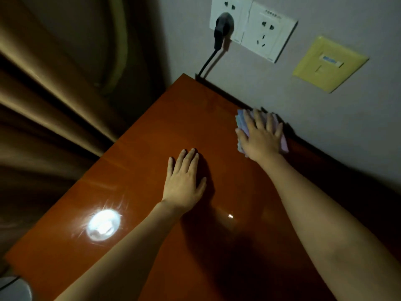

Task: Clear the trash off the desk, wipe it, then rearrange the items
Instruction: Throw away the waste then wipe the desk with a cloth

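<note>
Cloth (241,124) beneath flat right hand (261,139) – left hand (184,181) flat on desk (134,170), fingers straight.

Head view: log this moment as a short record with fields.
stage: wiping
desk: glossy orange-brown top, a lamp glare on its near left part
cloth: pastel, near the desk's far edge by the wall
right hand: flat on the cloth, fingers spread
left hand: flat on the bare desk, holds nothing
wall: black plug in the left socket, cord runs down behind the desk

cloth (242,124): mostly hidden under right hand (261,137); pale object (13,288): cut off at bottom-left edge
</note>
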`<move>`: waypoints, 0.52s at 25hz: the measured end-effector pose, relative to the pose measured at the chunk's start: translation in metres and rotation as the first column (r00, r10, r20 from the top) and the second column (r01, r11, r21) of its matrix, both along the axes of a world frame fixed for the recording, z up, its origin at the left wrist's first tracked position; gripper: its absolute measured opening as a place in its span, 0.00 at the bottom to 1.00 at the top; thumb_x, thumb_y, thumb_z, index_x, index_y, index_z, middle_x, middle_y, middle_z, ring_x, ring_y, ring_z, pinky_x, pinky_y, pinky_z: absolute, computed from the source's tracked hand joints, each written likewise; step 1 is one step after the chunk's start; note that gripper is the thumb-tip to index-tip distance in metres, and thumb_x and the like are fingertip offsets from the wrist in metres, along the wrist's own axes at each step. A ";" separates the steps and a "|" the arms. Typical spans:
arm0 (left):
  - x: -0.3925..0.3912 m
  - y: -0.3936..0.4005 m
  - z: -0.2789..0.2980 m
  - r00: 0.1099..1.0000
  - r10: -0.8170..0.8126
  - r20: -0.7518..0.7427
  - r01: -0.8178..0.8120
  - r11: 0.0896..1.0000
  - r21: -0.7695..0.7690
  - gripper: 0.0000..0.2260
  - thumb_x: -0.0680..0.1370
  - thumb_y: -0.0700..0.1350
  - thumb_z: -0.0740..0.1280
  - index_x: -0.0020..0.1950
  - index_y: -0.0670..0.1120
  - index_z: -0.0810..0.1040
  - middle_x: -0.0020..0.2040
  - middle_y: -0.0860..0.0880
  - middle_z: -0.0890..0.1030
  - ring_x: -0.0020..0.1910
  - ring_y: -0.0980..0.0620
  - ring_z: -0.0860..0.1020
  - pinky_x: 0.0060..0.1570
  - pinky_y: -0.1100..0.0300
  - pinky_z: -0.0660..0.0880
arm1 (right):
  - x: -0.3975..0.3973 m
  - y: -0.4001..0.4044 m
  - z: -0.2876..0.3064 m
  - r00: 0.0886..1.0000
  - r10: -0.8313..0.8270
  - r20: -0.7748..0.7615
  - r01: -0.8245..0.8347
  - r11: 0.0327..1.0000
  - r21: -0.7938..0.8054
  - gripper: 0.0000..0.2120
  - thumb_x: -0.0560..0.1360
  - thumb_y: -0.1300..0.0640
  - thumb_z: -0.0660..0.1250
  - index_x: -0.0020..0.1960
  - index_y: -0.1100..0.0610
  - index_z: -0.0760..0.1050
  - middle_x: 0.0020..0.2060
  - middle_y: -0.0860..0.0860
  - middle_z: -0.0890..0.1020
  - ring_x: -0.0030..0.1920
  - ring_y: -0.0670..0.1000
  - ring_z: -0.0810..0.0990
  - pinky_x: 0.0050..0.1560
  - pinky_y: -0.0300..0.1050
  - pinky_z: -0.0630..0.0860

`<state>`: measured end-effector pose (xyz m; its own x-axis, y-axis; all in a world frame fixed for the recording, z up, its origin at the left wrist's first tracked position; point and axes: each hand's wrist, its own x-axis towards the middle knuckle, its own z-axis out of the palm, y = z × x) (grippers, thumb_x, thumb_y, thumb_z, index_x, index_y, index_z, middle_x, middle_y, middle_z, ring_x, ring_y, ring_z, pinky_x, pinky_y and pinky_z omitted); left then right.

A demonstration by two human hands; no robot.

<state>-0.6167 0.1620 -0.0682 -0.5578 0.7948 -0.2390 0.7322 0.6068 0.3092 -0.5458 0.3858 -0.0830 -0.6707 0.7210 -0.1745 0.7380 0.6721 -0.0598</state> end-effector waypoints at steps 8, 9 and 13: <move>0.010 -0.004 0.001 1.000 0.014 0.000 -0.014 1.000 0.000 0.30 0.80 0.55 0.55 0.78 0.48 0.48 0.78 0.50 0.47 0.76 0.51 0.41 0.72 0.52 0.35 | 0.083 -0.066 -0.012 0.834 0.552 0.018 -0.550 0.826 0.126 0.30 0.76 0.37 0.47 0.76 0.45 0.53 0.75 0.48 0.60 0.75 0.59 0.54 0.70 0.66 0.52; 0.011 -0.005 0.003 1.000 0.007 0.003 -0.007 1.000 -0.008 0.30 0.80 0.55 0.55 0.78 0.47 0.48 0.78 0.50 0.46 0.76 0.51 0.40 0.72 0.52 0.34 | 0.102 -0.054 -0.012 0.832 0.555 0.023 -0.552 0.822 0.139 0.29 0.76 0.37 0.49 0.75 0.45 0.55 0.74 0.49 0.63 0.74 0.58 0.56 0.70 0.67 0.54; 0.015 -0.020 0.006 0.999 -0.039 0.007 0.039 0.999 -0.010 0.29 0.81 0.56 0.53 0.78 0.48 0.46 0.78 0.50 0.44 0.76 0.51 0.39 0.73 0.52 0.35 | 0.090 -0.010 -0.003 0.992 0.122 -0.023 -0.119 0.988 0.100 0.29 0.76 0.38 0.49 0.75 0.45 0.56 0.75 0.50 0.60 0.74 0.58 0.52 0.68 0.70 0.55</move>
